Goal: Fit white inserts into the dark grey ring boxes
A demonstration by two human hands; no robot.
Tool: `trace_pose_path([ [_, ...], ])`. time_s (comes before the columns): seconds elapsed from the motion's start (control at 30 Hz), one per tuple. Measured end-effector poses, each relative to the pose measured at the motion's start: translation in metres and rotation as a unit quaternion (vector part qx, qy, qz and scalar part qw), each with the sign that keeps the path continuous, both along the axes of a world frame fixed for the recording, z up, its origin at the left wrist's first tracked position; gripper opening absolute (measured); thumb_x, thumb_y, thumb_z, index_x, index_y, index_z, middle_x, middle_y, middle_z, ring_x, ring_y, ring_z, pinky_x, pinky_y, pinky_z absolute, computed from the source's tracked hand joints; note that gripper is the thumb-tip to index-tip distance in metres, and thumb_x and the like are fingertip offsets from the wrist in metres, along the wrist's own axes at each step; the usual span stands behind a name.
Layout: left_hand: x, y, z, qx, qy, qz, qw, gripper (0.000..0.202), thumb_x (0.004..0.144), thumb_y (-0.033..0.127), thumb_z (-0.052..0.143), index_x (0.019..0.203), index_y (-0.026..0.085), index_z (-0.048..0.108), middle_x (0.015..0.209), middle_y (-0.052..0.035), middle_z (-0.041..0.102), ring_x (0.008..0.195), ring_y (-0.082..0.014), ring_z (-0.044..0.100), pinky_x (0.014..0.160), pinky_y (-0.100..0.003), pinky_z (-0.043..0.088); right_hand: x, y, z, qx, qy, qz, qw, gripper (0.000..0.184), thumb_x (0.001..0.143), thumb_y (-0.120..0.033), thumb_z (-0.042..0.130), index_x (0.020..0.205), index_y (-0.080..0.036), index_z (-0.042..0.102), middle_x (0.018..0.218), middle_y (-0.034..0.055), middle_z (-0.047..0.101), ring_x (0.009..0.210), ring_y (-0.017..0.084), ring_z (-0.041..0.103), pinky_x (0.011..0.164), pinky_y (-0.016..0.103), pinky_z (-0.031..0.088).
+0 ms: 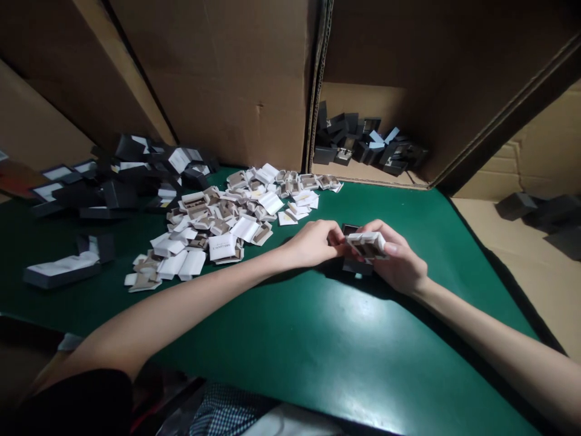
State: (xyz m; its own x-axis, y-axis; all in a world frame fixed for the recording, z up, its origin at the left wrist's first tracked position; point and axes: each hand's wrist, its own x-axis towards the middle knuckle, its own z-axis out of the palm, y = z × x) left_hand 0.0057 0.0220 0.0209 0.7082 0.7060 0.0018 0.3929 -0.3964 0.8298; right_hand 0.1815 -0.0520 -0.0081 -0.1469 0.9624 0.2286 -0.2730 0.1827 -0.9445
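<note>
My left hand [315, 242] and my right hand [399, 260] meet over the middle of the green table [318, 339]. Between them is a small white cardboard insert [367, 244], gripped by the right hand's fingers and pinched at its left end by the left hand. Just under the insert sits a small dark box [356, 265], partly hidden by my fingers. Whether the insert touches the box I cannot tell.
A heap of white inserts [227, 224] lies left of my hands. Dark boxes [127, 178] are piled at the far left. A cardboard carton [376, 175] on its side at the back holds several dark boxes [367, 145]. More dark boxes [540, 212] lie at right.
</note>
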Motion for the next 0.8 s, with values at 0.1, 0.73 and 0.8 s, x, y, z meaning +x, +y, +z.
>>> trace_pose_path([
  [0.1,0.001,-0.003,0.001,-0.013,-0.010,0.004,1.000,0.010,0.067,0.013,0.063,0.077,0.015,0.064,0.073,-0.0014,0.065,0.066,-0.0137,0.059,0.057,-0.022,0.041,-0.002,-0.004,-0.003,0.101,-0.095,0.017,0.990,0.025,0.079,-0.039,0.061,0.097,-0.022,0.058,0.091,0.0062,0.062,0.079,0.021,0.059,0.066,0.034,0.048],
  [0.73,-0.016,0.013,-0.021,0.232,-0.135,-0.029,0.963,0.054,0.076,0.025,0.058,0.127,0.021,0.040,0.140,-0.0134,0.033,0.134,-0.0305,0.029,0.109,-0.050,0.029,-0.006,-0.002,-0.001,0.140,-0.172,0.023,0.975,0.026,0.083,-0.040,0.060,0.096,-0.019,0.055,0.086,0.0059,0.058,0.076,0.016,0.054,0.066,0.030,0.045],
  [0.8,-0.016,0.011,-0.020,0.154,-0.117,-0.164,0.967,0.067,0.078,0.026,0.057,0.138,0.024,0.027,0.146,-0.0126,0.028,0.136,-0.0288,0.030,0.109,-0.047,0.032,-0.006,-0.001,0.002,0.107,-0.148,0.078,0.980,0.028,0.082,-0.043,0.062,0.090,-0.017,0.057,0.082,0.0050,0.058,0.073,0.015,0.053,0.066,0.028,0.044],
])
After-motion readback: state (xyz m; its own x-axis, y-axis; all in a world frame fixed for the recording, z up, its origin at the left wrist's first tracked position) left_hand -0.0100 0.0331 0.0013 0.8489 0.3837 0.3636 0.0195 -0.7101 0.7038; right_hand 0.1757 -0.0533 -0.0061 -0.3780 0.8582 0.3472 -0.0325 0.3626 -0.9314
